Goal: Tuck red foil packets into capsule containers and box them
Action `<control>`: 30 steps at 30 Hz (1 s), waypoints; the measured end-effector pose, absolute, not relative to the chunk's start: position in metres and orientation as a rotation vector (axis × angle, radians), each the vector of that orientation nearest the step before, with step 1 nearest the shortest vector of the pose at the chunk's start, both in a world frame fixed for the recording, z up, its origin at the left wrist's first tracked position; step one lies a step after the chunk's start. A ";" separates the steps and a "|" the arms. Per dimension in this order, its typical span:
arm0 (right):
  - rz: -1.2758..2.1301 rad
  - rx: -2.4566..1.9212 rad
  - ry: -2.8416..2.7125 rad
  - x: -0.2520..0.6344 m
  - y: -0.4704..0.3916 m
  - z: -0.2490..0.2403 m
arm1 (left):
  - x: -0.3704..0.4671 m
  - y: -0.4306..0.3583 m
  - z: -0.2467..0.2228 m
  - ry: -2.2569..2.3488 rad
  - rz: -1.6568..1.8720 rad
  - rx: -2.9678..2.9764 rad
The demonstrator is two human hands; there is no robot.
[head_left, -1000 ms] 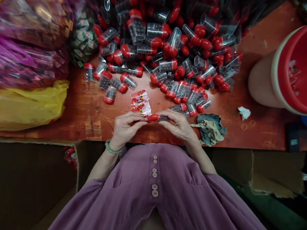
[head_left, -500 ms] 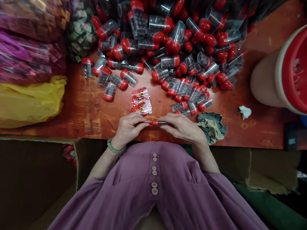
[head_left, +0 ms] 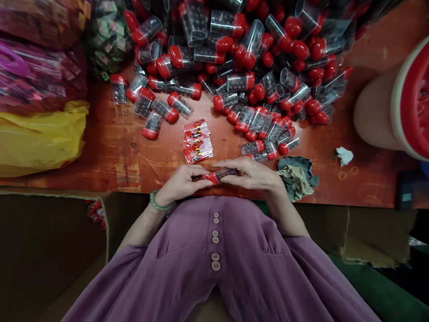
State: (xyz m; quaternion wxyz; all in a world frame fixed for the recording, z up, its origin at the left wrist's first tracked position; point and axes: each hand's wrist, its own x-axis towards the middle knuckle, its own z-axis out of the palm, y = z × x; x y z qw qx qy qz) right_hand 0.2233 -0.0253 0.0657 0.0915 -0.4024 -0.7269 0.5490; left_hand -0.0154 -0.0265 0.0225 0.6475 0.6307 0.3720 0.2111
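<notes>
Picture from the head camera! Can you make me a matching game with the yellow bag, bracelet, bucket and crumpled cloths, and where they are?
Things:
1. Yellow bag
2. Bracelet
3. Bucket
4. Crumpled cloths

Places:
A. Next to the right hand
B. Cut off by the picture's right edge
C. Cut off by the picture's left edge
D. Around the wrist of the left hand

Right pairs: 1-C, 2-D, 3-B, 4-A

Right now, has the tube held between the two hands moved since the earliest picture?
Yes. The tube has moved toward the person, nearer the table's front edge.
</notes>
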 end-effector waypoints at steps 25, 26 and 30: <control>1.784 -1.248 -1.129 0.184 -0.054 0.013 | 0.008 -0.048 0.011 0.972 0.803 0.197; 1.716 -1.283 -1.184 0.181 -0.055 0.014 | 0.008 -0.048 0.011 0.990 0.810 0.197; 1.483 -1.382 -1.327 0.170 -0.061 0.015 | 0.013 -0.048 0.011 1.061 0.860 0.226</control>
